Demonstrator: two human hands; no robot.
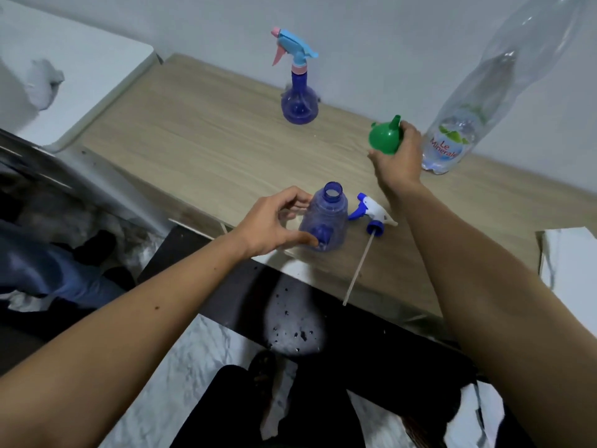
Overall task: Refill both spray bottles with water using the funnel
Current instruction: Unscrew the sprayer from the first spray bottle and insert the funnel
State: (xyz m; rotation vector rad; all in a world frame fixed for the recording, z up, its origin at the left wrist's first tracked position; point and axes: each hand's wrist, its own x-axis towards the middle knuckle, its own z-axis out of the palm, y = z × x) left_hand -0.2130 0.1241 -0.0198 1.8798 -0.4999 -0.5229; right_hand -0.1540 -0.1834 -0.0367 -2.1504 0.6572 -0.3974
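A wooden table [200,147] stands against a white wall [371,33]. The left hand [274,221] clasps the open spray bottle [326,218]; the right hand [399,160] grips the green funnel [386,137] beyond it.

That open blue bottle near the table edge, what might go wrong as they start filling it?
The open bottle stands close to the table's front edge, steadied only by the left hand, so a nudge could tip it off. The spray head lies beside it with its tube overhanging the edge and could be knocked down. The right hand holds the funnel beside the tall water bottle, which might get bumped.
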